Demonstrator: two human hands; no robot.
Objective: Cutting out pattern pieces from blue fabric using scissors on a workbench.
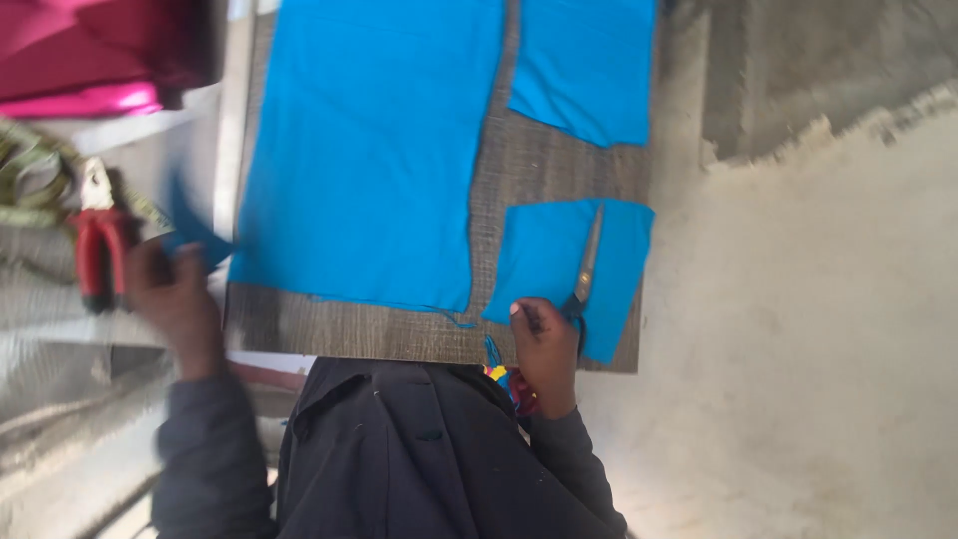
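The right hand point(546, 349) sits at the lower middle of the frame, its fingers curled shut around the dark handles of a pair of scissors point(586, 268). The blades point toward the top of the frame and lie across a small square of blue cloth point(544, 262), which rests at the lower right corner of a wooden board point(519, 165). The hand touches the near edge of that square.

The left hand point(175, 299) is at the lower left, beyond the board's left edge, and it is blurred. Its fingers close on a small dark blue scrap of cloth point(195, 235), which sticks up from the hand toward the board.

A large sheet of blue cloth point(369, 150) covers most of the board's left and middle, its lower edge a little frayed. Another blue piece point(584, 65) lies at the upper right of the board, well apart from the small square below it.

Just to the left of the left hand lie pliers with red handles point(98, 245), on a pale surface. Shiny magenta fabric point(90, 55) fills the upper left corner. A dark jacket point(399, 449) takes up the lower middle of the frame, and a rough pale floor point(798, 329) spreads across the right side.
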